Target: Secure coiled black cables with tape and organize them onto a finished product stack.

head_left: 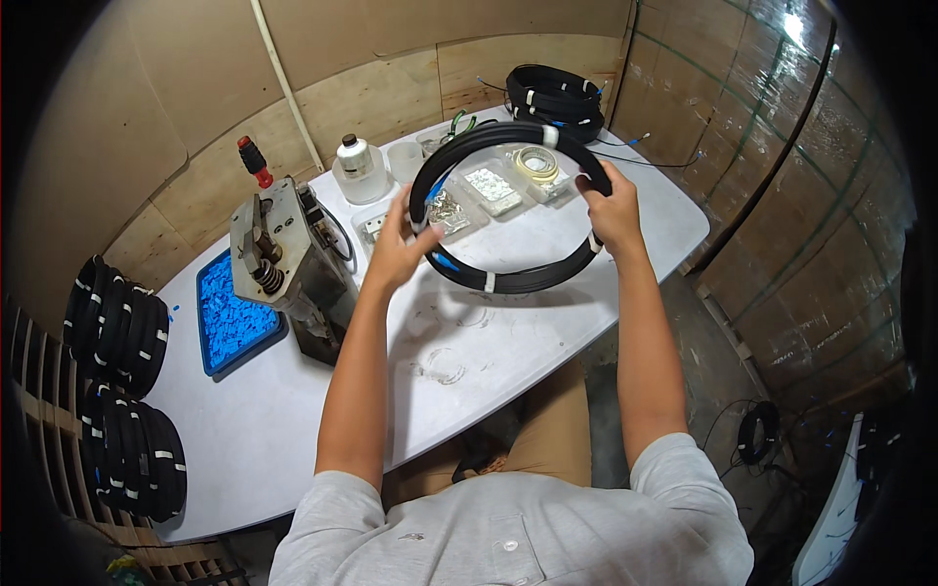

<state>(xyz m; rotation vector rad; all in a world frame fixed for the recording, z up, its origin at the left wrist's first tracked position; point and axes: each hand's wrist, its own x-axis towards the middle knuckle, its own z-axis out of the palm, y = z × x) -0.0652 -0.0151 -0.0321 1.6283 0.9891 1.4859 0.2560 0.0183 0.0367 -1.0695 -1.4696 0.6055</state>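
**Black cable coil [532, 282] held up over the tabletop [469, 376]**

My left fingers [428, 237] grasp the coil's left side and my right fingers [589, 193] grip its right side, keeping the ring above the tabletop in front of me. White bands [550, 138] wrap it at intervals. Beyond it, clear trays sit in a row, one holding shiny metal pieces [447, 210]. To my left, a metal machine [305, 234] stands just beside a blue tray [231, 371] of small blue pieces [233, 317]. More black coils [555, 103] lie near the tabletop's far right corner.
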